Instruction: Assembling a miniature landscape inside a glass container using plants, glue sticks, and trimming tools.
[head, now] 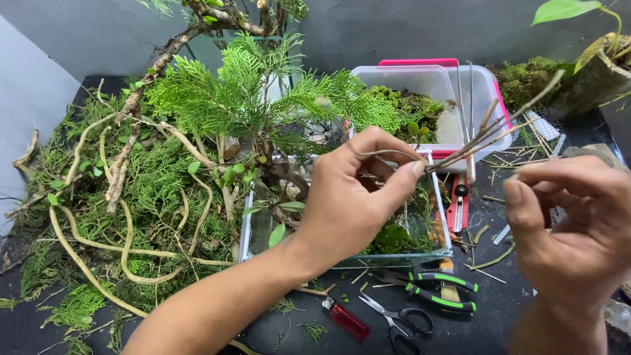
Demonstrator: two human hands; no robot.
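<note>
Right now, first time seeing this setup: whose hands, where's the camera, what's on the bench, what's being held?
There is no machine here: a person works with two bare hands, filmed by one camera worn on the head and looking down at the dark work surface.

The left hand pinches a small bundle of thin bare twigs between thumb and fingers, above a small glass tank holding moss and stones. The right hand is curled at the right; its fingertips seem to hold a thin stem, but that is hard to tell.

On the left lies a heap of green conifer cuttings and pale roots. Behind sits a clear plastic tub with a pink lid, with moss inside. In front lie green-handled pliers, black scissors and a red lighter.
</note>
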